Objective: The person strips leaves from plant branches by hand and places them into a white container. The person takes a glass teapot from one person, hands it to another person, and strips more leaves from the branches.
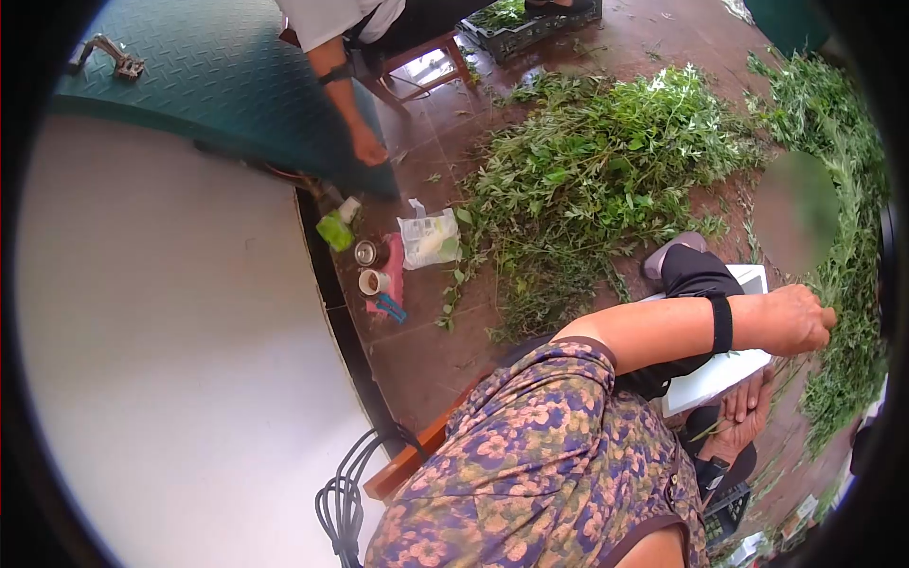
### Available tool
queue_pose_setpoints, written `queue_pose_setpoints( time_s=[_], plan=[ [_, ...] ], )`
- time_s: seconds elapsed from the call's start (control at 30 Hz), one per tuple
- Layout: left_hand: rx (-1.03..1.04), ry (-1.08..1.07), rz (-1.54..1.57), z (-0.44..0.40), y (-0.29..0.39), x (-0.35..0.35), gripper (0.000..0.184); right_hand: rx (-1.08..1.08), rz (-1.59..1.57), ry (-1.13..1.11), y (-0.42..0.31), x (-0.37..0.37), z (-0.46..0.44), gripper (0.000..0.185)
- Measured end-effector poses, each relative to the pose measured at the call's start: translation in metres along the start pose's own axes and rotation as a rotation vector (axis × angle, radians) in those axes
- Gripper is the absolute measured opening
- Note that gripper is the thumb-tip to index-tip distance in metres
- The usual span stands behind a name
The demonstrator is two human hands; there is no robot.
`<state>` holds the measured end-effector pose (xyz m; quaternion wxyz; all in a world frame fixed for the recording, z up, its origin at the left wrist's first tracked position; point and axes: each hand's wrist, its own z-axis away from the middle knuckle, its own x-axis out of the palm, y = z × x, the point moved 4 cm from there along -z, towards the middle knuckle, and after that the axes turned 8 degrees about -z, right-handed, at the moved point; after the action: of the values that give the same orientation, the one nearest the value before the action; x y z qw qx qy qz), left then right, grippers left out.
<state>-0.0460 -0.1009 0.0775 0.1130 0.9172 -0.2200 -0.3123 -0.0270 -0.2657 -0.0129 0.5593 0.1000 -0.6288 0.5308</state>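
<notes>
My left hand (795, 320) is a closed fist at the right, beyond a black wristband; what it grips, if anything, is hidden. It is near a strip of leafy green plants (847, 312). Lower down, my right hand (740, 426) has its fingers bent together around thin green stems (705, 432), whose ends poke out beside it. Between the two arms, a white tray (715, 381) lies partly under my left forearm. A large heap of leafy cut plants (597, 180) lies on the floor to the left of my left hand.
Another person's forearm and hand (367, 144) show at the top, near a green textured surface (227, 104). A dark crate (530, 36) stands behind. A cup (374, 282), a jar (365, 253) and a white packet (430, 237) lie on the brown floor. Black cable (343, 497) hangs at lower left.
</notes>
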Motion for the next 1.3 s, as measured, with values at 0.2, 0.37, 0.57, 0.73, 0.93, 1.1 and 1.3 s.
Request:
queue_pose_setpoints(
  time_s=[0.2,0.37,0.57,0.73,0.93,1.1,1.3],
  plan=[
    [-0.207,0.175,0.027,0.017,0.008,-0.011,0.017,0.037,0.064,0.035,0.005,0.01,-0.005,0.028],
    [-0.274,0.212,0.036,0.024,0.017,-0.01,0.027,-0.043,0.135,0.171,0.001,0.015,-0.003,0.025],
    [-0.286,0.046,0.076,0.03,0.011,0.004,0.017,-0.117,0.157,0.351,-0.008,0.029,0.002,0.019],
    [-0.398,0.037,0.051,0.02,0.0,0.006,0.009,-0.115,0.249,0.292,-0.023,0.046,-0.005,0.015],
    [-0.366,-0.005,0.003,0.001,-0.001,0.02,0.006,-0.082,0.205,0.278,-0.037,0.037,-0.004,0.013],
    [-0.316,0.023,-0.049,-0.006,0.016,0.03,0.005,-0.132,0.207,0.287,-0.051,0.031,0.01,0.014],
    [-0.585,0.201,-0.056,-0.007,-0.025,0.009,0.005,-0.128,0.177,0.296,-0.066,0.03,0.05,0.009]
  ],
)
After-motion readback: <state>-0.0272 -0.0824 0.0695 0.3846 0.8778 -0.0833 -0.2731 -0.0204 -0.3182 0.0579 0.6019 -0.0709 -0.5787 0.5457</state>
